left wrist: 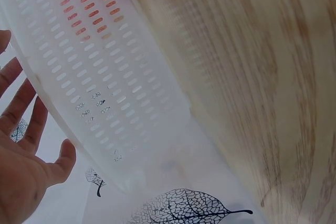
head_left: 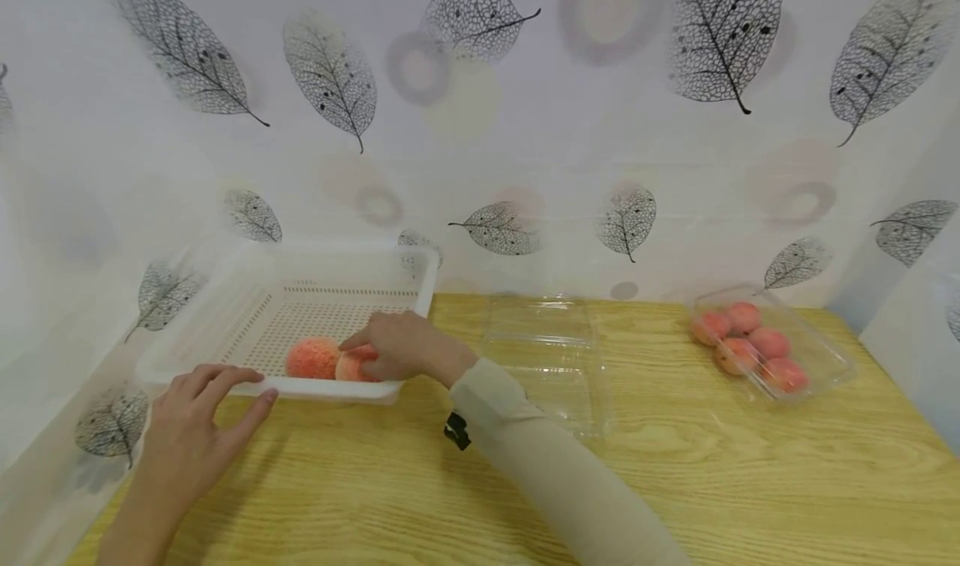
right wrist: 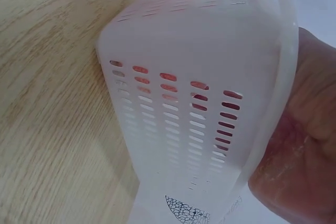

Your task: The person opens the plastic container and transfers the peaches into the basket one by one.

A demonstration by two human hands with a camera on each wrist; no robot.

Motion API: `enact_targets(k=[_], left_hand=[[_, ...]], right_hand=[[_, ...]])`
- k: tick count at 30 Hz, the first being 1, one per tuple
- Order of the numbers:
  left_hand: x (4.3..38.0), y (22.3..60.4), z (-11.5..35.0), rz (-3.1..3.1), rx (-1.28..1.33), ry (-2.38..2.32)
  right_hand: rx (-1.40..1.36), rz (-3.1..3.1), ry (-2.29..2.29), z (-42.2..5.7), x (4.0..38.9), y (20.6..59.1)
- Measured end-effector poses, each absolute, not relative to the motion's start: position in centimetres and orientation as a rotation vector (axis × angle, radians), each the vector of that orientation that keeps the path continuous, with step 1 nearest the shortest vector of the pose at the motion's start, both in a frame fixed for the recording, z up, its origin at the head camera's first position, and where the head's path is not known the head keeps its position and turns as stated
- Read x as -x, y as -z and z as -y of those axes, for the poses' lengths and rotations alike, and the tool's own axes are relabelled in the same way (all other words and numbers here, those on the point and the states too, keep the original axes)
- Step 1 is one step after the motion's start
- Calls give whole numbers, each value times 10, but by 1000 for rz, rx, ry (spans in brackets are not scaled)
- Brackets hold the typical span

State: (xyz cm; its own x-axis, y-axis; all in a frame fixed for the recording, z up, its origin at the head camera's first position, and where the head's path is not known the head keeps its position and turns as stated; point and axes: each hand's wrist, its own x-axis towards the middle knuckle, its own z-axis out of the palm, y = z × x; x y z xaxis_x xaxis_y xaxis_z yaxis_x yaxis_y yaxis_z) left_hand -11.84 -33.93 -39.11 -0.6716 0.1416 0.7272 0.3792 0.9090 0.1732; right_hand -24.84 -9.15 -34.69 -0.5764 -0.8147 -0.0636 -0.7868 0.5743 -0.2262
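Observation:
Two peaches lie at the near side of a white perforated plastic basket [head_left: 258, 324]. My right hand [head_left: 405, 345] reaches over the basket's near right corner and grips the right-hand peach [head_left: 351, 366] with its fingers and thumb. The other peach [head_left: 311, 358] sits just left of it, touching or nearly so. Reddish fruit shows through the slots of the basket wall [right wrist: 173, 40] in the right wrist view, where the hand's fingertips are hidden behind the wall. My left hand [head_left: 191, 424] rests with loosely bent fingers at the near left rim, gripping nothing.
An opened clear plastic clamshell box [head_left: 543, 374] lies mid-table, right of the basket. Farther right, a clear plastic box [head_left: 825, 362] holds several peaches [head_left: 768, 343]. Leaf-patterned sheeting [head_left: 495, 157] rises behind the wooden table [head_left: 360, 483]. A small black object [head_left: 457, 431] shows beside the right sleeve.

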Motion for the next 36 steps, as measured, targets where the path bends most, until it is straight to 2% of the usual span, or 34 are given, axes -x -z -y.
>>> enact_targets(k=[21,36], left_hand=[[122,394,341,2270,392,409],[120,393,340,2277,383,423]], right_hand=[[1467,-2666,500,83,247,349],[1485,-2686,572,64,222,332]])
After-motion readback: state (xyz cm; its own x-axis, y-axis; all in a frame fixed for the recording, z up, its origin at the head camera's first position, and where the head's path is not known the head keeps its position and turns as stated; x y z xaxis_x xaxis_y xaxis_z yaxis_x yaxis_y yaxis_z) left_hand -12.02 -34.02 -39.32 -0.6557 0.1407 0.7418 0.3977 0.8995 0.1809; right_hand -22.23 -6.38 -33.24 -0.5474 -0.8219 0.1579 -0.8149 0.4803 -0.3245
